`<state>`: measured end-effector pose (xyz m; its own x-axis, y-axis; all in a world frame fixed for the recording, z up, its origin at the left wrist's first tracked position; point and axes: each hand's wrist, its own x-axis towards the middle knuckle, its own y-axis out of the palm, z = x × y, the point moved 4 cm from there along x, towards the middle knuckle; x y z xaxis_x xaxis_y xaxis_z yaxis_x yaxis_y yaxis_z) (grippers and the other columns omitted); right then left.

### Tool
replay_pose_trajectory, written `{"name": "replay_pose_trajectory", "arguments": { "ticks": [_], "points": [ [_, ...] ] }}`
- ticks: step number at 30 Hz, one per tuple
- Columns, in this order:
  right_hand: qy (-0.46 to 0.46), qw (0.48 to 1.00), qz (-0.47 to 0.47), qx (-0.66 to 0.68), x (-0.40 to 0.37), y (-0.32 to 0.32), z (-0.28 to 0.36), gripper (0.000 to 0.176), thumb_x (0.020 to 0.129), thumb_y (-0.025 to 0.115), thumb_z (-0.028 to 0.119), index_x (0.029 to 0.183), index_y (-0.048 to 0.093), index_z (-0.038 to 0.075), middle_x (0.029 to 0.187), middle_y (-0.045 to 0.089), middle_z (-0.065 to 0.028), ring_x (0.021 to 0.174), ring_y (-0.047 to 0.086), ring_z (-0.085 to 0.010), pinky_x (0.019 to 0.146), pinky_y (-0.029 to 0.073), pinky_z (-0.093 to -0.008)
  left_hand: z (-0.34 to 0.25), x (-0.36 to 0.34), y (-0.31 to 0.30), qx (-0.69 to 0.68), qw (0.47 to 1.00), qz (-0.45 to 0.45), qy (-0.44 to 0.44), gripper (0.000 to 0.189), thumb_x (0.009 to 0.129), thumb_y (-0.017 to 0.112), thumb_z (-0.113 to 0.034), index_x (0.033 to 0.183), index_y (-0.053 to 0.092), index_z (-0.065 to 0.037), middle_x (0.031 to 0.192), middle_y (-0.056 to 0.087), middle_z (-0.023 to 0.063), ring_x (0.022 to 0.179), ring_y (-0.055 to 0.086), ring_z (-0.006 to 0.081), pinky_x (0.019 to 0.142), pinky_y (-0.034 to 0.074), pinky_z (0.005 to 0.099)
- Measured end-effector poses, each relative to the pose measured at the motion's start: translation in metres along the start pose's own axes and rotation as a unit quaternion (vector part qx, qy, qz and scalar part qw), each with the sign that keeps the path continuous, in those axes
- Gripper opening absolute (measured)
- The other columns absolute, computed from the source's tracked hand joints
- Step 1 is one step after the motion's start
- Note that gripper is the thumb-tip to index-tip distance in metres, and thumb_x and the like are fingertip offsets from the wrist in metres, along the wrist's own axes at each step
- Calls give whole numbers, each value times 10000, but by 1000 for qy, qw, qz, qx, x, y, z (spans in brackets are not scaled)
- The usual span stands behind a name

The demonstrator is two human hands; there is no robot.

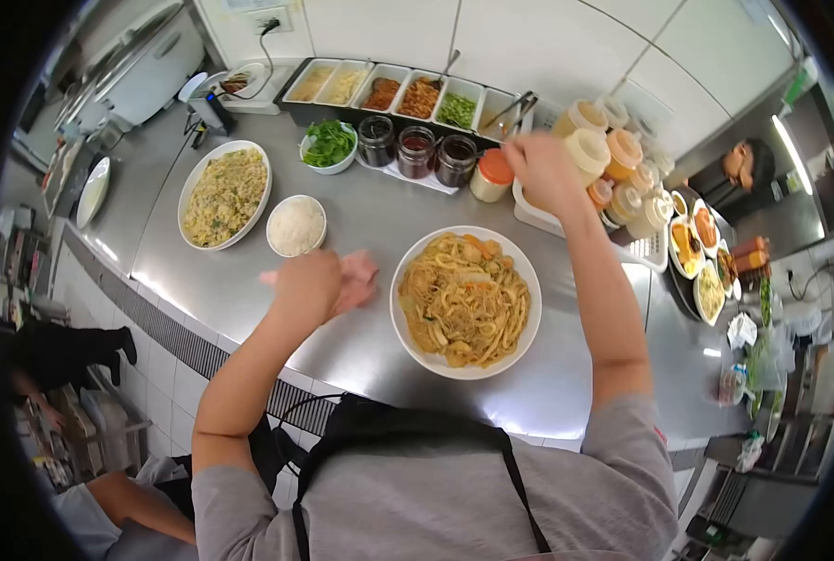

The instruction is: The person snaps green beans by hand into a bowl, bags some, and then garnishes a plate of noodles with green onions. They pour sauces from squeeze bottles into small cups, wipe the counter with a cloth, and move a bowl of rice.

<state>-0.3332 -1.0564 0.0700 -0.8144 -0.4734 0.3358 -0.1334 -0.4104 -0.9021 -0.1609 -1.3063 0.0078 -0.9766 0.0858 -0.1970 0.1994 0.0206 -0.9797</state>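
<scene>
My left hand (310, 280) is closed around a crumpled pink cloth (354, 282) above the counter's front half, just below a small bowl of white rice (297, 225). My right hand (540, 171) reaches to the back, blurred, beside the orange-red lid of a jar (489, 175) with pale contents. Its fingertips overlap the lid's right edge; whether they grip it I cannot make out. Between my arms stands a white plate (405, 334) heaped with sauced noodles (463, 299) and bits of vegetable. An oval plate of fried rice (225, 194) is to the left.
Along the wall runs a row of topping tubs (419, 95), with dark-filled jars (417, 152) before it. A bowl of green leaves (329, 146) stands beside them. Squeeze bottles (622, 178) fill a white basket (655, 248) at right. Another person (751, 168) is at far right.
</scene>
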Motion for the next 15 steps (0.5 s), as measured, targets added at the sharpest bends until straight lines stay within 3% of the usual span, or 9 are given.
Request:
{"name": "replay_pose_trajectory", "arguments": {
  "ticks": [3, 4, 7, 8, 9, 11, 12, 13, 15],
  "points": [
    [-21, 999, 17, -31, 100, 41, -14, 208, 766, 526, 184, 766, 634, 7, 790, 625, -194, 753, 610, -332, 687, 488, -413, 12, -18, -19, -59, 994, -76, -57, 157, 786, 491, -123, 776, 557, 19, 870, 608, 224, 778, 590, 363, 651, 471, 426],
    [-6, 992, 88, -89, 119, 68, -24, 192, 742, 546, 162, 779, 640, 0, 788, 629, -195, 718, 621, -316, 665, 496, -402, 14, -20, -17, -58, 993, -80, -65, 157, 786, 491, -123, 776, 557, 19, 870, 608, 224, 778, 590, 363, 651, 471, 426],
    [6, 959, 244, -142, 142, 101, -24, 167, 726, 565, 122, 762, 638, -23, 738, 626, -200, 639, 627, -292, 593, 507, -393, 32, -31, 22, -138, 972, 32, -186, 178, 803, 506, -153, 799, 576, 10, 804, 615, 200, 736, 606, 305, 657, 471, 382],
    [6, 933, 330, -139, 140, 110, -25, 156, 735, 564, 104, 734, 630, -38, 690, 618, -205, 596, 623, -283, 543, 509, -396, 34, -30, 47, -278, 948, 6, -151, 214, 815, 512, -189, 814, 577, 15, 776, 614, 179, 726, 597, 293, 659, 470, 359],
    [3, 931, 338, -140, 139, 114, -22, 156, 735, 564, 104, 734, 630, -38, 690, 618, -205, 596, 623, -283, 543, 509, -396, 31, -31, 75, -414, 903, -21, -115, 252, 827, 518, -226, 829, 579, 19, 749, 613, 159, 716, 589, 281, 662, 469, 337],
    [118, 897, 397, -152, 136, 115, -28, 119, 711, 522, 19, 718, 629, -34, 646, 609, -187, 521, 608, -268, 460, 496, -396, 9, -32, 140, -605, 788, -65, -98, 316, 844, 528, -272, 852, 557, 43, 703, 582, 186, 656, 559, 280, 641, 446, 344],
    [16, 887, 400, -229, 143, 122, -30, 147, 699, 495, -11, 730, 638, -28, 689, 629, -185, 596, 632, -284, 527, 513, -398, -9, -30, 136, -620, 774, -79, -101, 309, 845, 522, -263, 846, 550, 45, 697, 574, 201, 640, 557, 293, 637, 437, 358],
    [16, 887, 398, -233, 142, 115, -31, 147, 699, 495, -11, 730, 638, -28, 689, 629, -185, 596, 632, -284, 527, 513, -398, -28, -28, 129, -635, 760, -88, -107, 302, 846, 516, -254, 840, 543, 46, 690, 567, 216, 624, 554, 305, 634, 428, 372],
    [-13, 962, 154, -226, 141, 86, -23, 206, 755, 498, 114, 824, 668, 18, 852, 647, -179, 755, 643, -301, 655, 515, -398, -41, -19, 128, -586, 800, -89, -93, 297, 841, 513, -249, 811, 538, 45, 686, 563, 222, 617, 552, 307, 618, 421, 384]
  ]
}}
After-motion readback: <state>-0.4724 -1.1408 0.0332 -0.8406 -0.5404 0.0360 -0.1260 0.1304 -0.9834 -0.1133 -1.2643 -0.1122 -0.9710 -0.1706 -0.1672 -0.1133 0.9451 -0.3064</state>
